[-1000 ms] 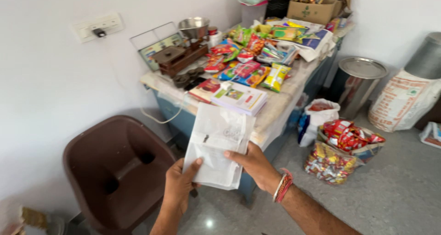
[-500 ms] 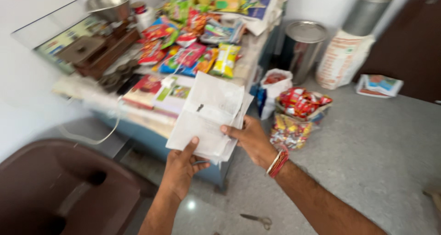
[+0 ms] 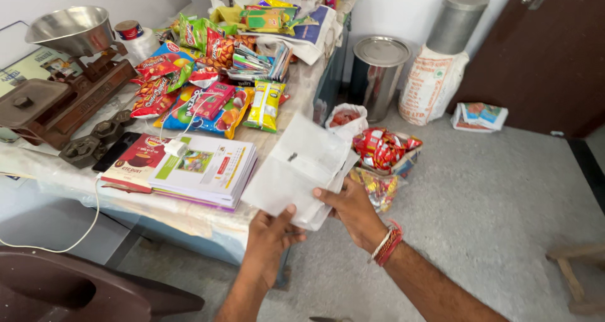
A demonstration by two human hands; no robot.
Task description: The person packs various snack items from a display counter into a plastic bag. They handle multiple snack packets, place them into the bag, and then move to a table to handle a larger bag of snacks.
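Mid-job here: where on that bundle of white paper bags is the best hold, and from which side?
Probably the near bottom edge, coming from below. The white paper bags are flat and fanned, tilting away toward the table. The left hand and right hand both pinch that lower edge, thumbs on top, where the layers overlap; the far corners look loose and floppy.

We see a thin stack of white, translucent paper sheets [image 3: 299,171], slightly fanned and tilted, held up beside the table's front edge.
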